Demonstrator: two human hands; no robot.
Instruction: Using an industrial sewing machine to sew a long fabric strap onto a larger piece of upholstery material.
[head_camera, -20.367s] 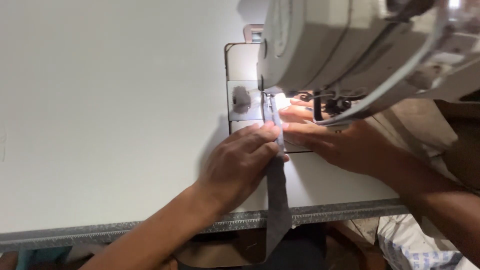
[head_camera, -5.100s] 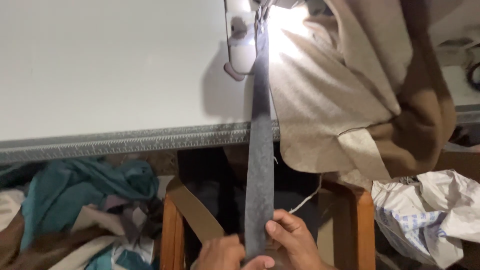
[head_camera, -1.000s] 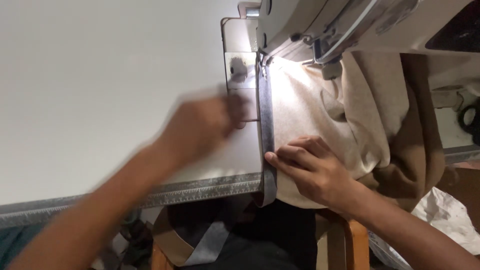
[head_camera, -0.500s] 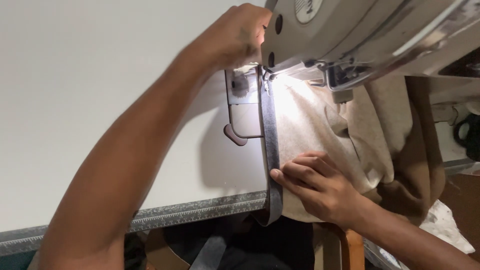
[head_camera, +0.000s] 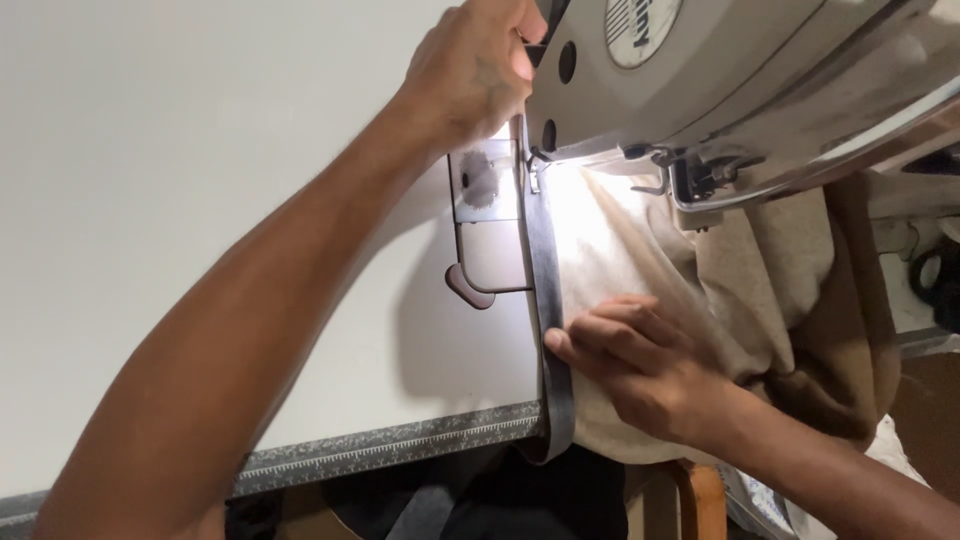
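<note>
Perhaps pinned: grey strip (head_camera: 545, 290) under right hand (head_camera: 650, 365).

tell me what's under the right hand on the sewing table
The right hand presses flat on beige fabric, its fingertips at the edge of a grey strip. The table beneath is covered there.

The sewing machine (head_camera: 740, 70) hides the left hand's (head_camera: 470, 70) fingertips.

strip (head_camera: 545, 300) on table (head_camera: 150, 200), cloth (head_camera: 640, 250) right of it, sewing machine (head_camera: 720, 70) behind
</note>
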